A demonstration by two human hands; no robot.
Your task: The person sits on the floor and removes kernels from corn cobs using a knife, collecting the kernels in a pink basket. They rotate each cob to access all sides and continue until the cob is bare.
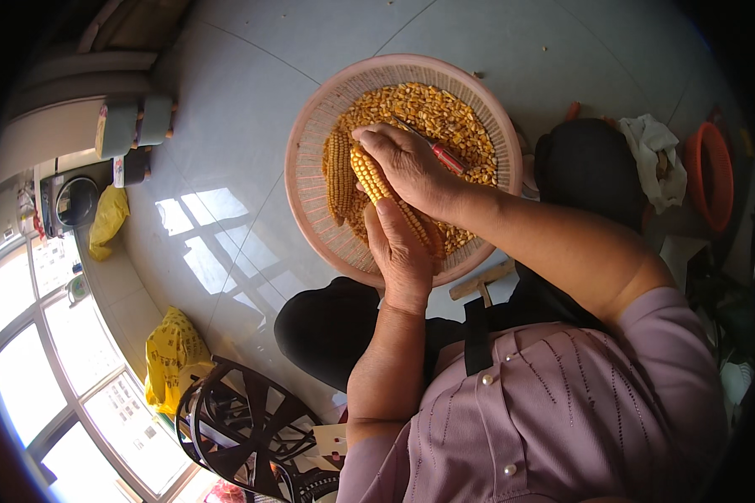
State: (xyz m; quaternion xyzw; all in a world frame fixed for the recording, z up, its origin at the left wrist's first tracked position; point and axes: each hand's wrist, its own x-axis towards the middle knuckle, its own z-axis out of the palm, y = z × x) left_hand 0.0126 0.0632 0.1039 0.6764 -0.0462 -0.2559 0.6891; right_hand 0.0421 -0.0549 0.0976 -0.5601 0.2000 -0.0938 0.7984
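My left hand [399,251] grips the lower part of an ear of corn [374,176], its thumb laid along the yellow kernels. Over the upper end of the same ear lies my right hand [409,163], pressed against its side. Both hands are above a round pink plastic basket [299,207]. Loose corn kernels [421,100] cover much of its bottom. More ears of corn [338,166] rest at the basket's left side. A screwdriver with a red handle [450,158] lies on the kernels beside my right hand. A reddish cob [437,242] shows partly below the held ear.
A wooden piece [481,281] lies between the basket and my lap. Right of the basket are a dark seat [585,166], a white plastic bag [654,163] and an orange basket [710,176]. Leftward stand a yellow bag [173,358] and a black rack [245,421]. Stray kernels dot the tiled floor [245,100].
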